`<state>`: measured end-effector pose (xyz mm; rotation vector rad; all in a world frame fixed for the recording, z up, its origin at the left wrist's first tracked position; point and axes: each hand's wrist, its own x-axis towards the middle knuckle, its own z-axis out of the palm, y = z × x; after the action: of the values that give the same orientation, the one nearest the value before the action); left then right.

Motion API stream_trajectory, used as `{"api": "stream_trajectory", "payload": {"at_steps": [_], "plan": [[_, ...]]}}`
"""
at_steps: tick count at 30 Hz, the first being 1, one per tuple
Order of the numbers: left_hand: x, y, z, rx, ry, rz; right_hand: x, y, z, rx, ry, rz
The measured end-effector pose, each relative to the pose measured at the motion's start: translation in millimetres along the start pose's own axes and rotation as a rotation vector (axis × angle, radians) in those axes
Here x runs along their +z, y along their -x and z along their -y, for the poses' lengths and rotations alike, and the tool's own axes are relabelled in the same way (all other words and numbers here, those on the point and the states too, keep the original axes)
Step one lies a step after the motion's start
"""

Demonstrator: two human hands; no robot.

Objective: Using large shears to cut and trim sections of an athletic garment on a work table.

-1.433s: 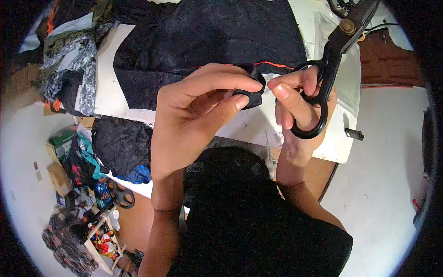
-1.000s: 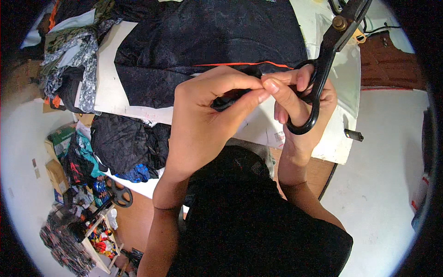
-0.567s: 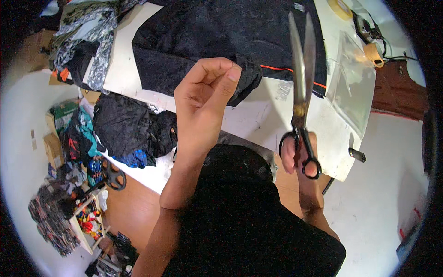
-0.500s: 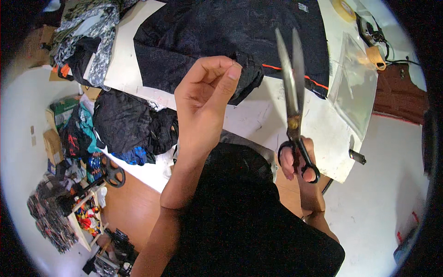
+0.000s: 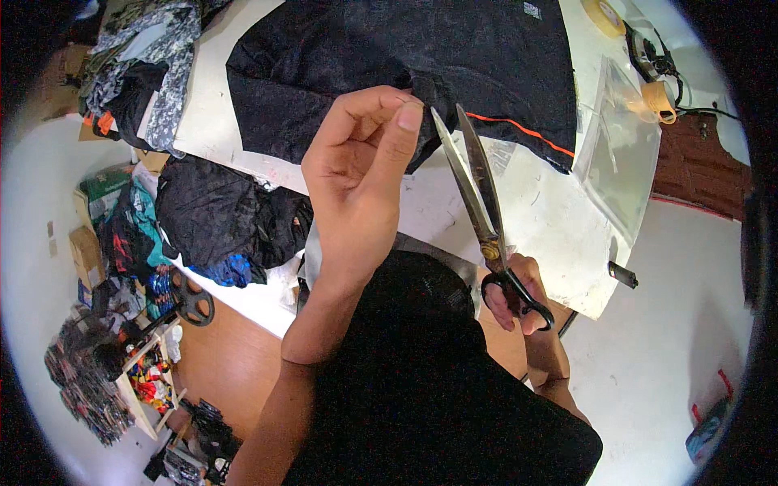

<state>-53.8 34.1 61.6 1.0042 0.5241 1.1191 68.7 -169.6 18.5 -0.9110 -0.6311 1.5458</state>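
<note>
Left hand point(image 5: 356, 178) raised above black garment point(image 5: 405, 65) on white surface point(image 5: 535, 219), thumb and forefinger pinched shut, apparently on fine thread. Right hand point(image 5: 515, 296) grips tailor's scissors point(image 5: 478, 202), blades slightly parted, just right of pinch. Judgement: trimming step; next, blades meet thread.

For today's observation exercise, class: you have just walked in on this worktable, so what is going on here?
A person stands at a white table with a black garment with an orange stripe spread on it. The right hand grips the black handles of large tailor's scissors, blades slightly parted and pointing up toward the raised left hand. The left hand's fingers are pinched together above the garment; whether they hold a thread is too fine to tell. A clear plastic sheet lies on the table's right side.
</note>
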Motion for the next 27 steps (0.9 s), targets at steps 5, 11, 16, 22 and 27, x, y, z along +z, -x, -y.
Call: {"api": "stream_trajectory", "payload": {"at_steps": [5,11,16,22,27], "plan": [[-0.1,4.8,-3.6,0.034,-0.067,0.067,2.9,-2.9,8.5,0.050,-0.156,0.020],[0.8,8.1,-2.0,0.105,-0.085,0.080,5.4,-0.6,4.2,0.058,-0.351,0.052],[0.9,9.8,2.4,0.194,-0.111,0.086,6.8,6.3,4.0,0.071,-0.437,0.039],[-8.7,8.8,7.4,0.248,-0.190,0.113,10.1,7.4,14.4,0.192,-0.482,0.057],[-9.7,8.6,6.4,0.164,-0.044,0.102,11.4,8.5,16.8,0.098,-0.468,-0.002]]}}
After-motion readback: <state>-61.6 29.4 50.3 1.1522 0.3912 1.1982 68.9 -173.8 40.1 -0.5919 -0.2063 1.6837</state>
